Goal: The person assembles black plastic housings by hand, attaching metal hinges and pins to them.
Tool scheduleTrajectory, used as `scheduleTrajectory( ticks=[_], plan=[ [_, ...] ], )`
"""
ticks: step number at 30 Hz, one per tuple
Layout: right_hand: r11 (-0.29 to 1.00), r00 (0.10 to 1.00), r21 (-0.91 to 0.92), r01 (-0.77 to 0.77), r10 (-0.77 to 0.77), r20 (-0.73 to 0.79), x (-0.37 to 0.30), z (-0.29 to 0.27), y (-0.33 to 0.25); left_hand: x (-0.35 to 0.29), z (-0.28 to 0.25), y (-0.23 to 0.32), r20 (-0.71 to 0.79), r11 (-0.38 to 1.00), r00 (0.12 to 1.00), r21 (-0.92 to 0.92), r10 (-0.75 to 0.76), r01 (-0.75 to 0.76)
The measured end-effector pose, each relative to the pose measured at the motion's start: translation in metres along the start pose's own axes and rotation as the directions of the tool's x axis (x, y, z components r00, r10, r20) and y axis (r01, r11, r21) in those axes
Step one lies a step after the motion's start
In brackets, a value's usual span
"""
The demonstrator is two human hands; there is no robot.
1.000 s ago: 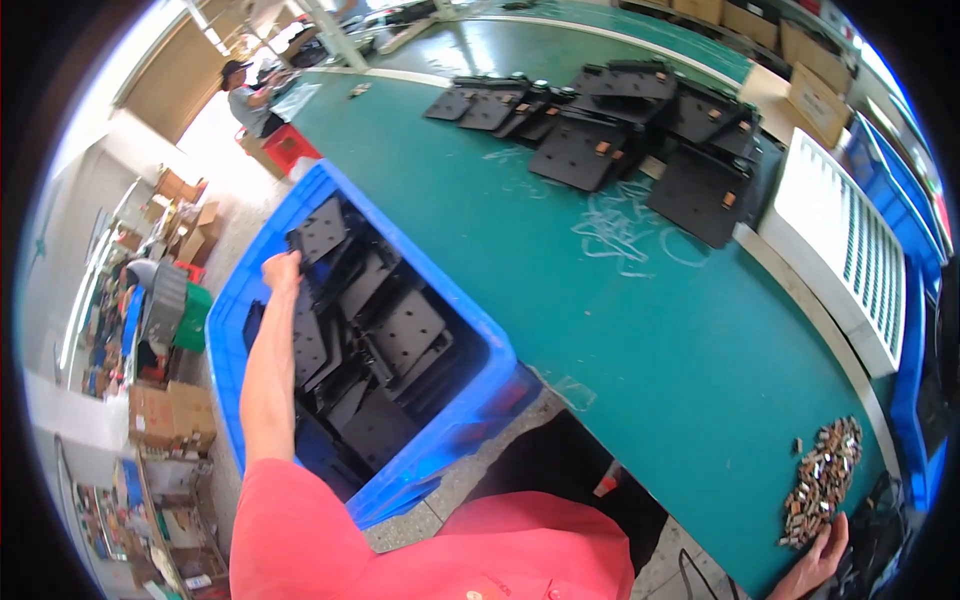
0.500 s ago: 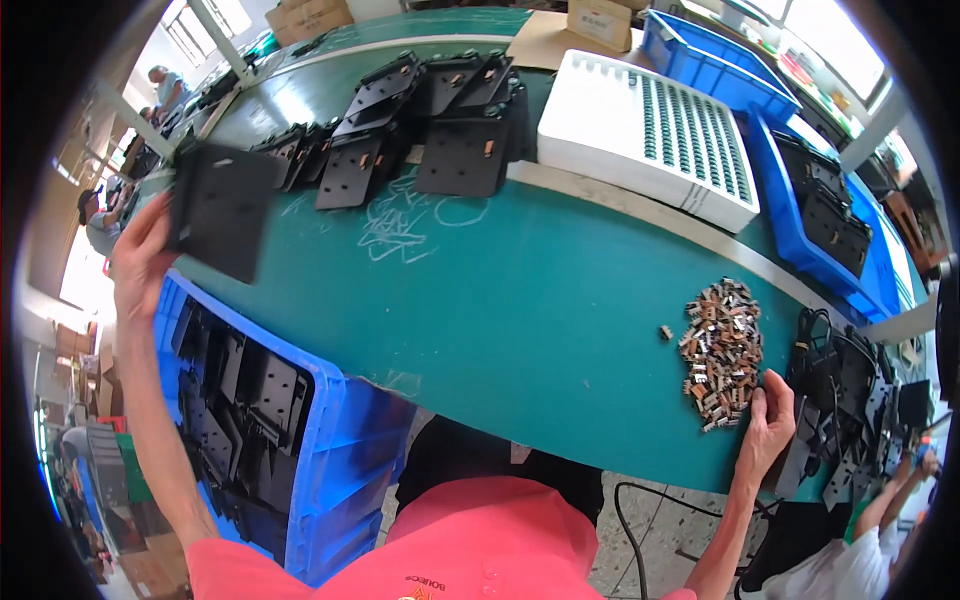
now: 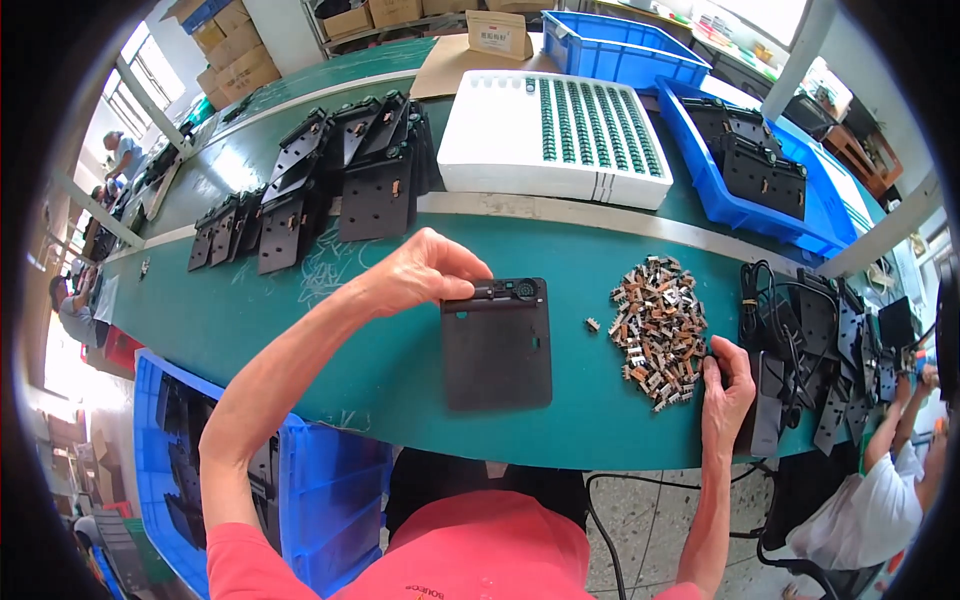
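Observation:
My left hand (image 3: 425, 270) pinches the top left corner of a square black plastic plate (image 3: 497, 350), which is over the middle of the green table. Along the plate's top edge runs a dark bar with a round part at its right end. My right hand (image 3: 726, 395) is at the right side of a pile of small brown and silver slide switches (image 3: 658, 325). Its thumb and fingers are bent together; what they hold, if anything, is hidden. One loose switch (image 3: 592, 325) lies left of the pile.
Similar black plates (image 3: 378, 195) stand stacked at the back left. Behind the table's middle sits a white foam tray (image 3: 490, 135) with rows of green parts. Blue bins (image 3: 715, 185) flank the workplace, one (image 3: 335, 500) low at left. Cables and an adapter (image 3: 765, 390) lie right.
My left hand has brought the black plate from the far left to the table's middle. The view has turned left, while my right hand stays beside the switch pile.

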State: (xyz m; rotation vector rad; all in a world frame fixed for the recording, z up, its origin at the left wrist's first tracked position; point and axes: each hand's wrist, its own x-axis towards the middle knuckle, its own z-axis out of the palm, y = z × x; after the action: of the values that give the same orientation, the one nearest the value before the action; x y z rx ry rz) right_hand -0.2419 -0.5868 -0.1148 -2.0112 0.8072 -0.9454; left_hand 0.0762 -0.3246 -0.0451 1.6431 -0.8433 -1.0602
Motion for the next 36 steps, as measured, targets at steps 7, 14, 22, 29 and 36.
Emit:
scheduleTrajectory(
  ticks=[7,14,22,29,36],
  plan=[
    [0.999,0.999,0.016,-0.033,0.033,-0.005,0.004,0.003,0.003,0.014,0.005,-0.007,-0.06,0.972,0.998,0.235,0.021,-0.006],
    [0.998,1.0,-0.056,-0.011,0.012,0.004,0.002,0.0,0.001,0.026,0.015,-0.032,-0.047,0.613,0.852,0.716,0.521,-0.335],
    [0.945,0.936,-0.096,0.312,-0.289,0.2,0.066,0.031,-0.095,0.022,0.028,-0.056,0.006,0.459,0.738,0.78,0.675,-0.426],
    [0.844,0.797,0.046,0.535,-0.522,0.304,0.195,0.157,-0.118,0.025,0.031,-0.053,-0.034,0.498,0.741,0.761,0.671,-0.416],
    [0.825,0.831,-0.158,0.543,-0.501,0.241,0.316,0.287,-0.102,0.023,0.031,-0.048,-0.043,0.541,0.762,0.73,0.647,-0.418]
  ],
)
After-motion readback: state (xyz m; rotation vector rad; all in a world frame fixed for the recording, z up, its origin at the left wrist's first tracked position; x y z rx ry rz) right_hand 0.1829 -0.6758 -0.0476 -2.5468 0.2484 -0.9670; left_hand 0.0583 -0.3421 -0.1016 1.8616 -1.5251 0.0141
